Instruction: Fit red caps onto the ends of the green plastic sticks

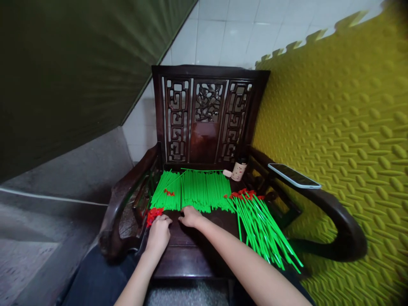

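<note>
Head view: only view; everything below is from it.
Left hand (pixel 158 232): knuckles up, fingers curled down on the seat edge of the dark wooden chair (pixel 210 114); fingertips at the pile of small red pieces (pixel 154 213). Can't tell whether it pinches one.
Right hand (pixel 190 216): just beside the left hand, fingers bent down onto the near ends of the green sticks; grip not visible, can't tell.
Green sticks (pixel 194 189): flat row straight ahead of both hands, ends touching the right fingers.
Finished bundle (pixel 264 227): green sticks with red tips, fanned out beyond the right forearm, overhanging the seat front.
Small bottle (pixel 239 169): past the sticks, at the chair back, well apart from both hands.
Phone (pixel 295 176): on the armrest, far out past the right hand.
</note>
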Tool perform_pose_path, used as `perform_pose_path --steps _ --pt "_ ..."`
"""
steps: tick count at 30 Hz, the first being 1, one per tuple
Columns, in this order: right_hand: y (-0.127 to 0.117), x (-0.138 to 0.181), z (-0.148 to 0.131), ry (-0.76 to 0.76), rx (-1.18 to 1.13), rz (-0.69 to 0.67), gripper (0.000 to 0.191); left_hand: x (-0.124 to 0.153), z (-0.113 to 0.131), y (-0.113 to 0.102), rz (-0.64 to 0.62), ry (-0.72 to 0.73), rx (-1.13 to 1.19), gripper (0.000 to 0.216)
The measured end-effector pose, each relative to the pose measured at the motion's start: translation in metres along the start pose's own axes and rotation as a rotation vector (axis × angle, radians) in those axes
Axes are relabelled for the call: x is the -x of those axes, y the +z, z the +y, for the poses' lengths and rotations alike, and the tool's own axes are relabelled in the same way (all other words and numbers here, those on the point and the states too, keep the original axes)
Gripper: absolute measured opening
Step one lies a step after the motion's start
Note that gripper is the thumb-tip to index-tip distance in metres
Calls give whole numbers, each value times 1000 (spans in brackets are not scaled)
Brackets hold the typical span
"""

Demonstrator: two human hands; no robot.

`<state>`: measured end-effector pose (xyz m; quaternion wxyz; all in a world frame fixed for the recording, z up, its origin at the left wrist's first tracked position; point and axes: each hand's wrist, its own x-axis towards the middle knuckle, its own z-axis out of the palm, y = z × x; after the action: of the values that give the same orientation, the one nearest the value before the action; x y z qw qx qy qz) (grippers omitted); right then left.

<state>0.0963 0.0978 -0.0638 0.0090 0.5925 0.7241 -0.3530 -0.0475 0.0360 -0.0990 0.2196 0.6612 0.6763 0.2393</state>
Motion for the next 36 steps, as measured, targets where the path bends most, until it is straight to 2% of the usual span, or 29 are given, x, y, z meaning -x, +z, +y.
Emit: perform_pose_path --steps 4,7,14,18,22,25,27,30,33,34,36 --pt "-4 5 1 41 -180 4 27 -3 -7 -7 25 -16 41 30" --pt "-7 21 0 65 -375 -37 27 -1 -9 -8 20 -34 32 27" --pt "-11 108 -10 59 -954 -94 8 3 -7 -2 26 -118 109 26" --pt "-16 151 -16 16 -1274 -84 26 6 -4 -1 77 -204 277 21" --pt "-32 172 -12 16 -1641 -10 43 5 3 -4 119 -294 545 19" --pt "-51 181 -3 -85 -1666 -27 42 3 17 -9 111 -369 819 14" --pt "-61 186 4 -159 -1626 -3 32 7 31 -15 71 -418 1030 12" --pt "-66 193 13 -211 -1473 155 17 23 56 -27 -28 -475 1316 15" --pt "-60 197 17 -228 -1245 362 18 48 87 -38 -87 -548 1537 16" --pt "-57 198 18 -241 -1179 420 18 56 97 -41 -113 -678 1757 15" --pt "-52 201 20 -282 -1080 504 16 71 115 -46 -146 -875 1956 16"
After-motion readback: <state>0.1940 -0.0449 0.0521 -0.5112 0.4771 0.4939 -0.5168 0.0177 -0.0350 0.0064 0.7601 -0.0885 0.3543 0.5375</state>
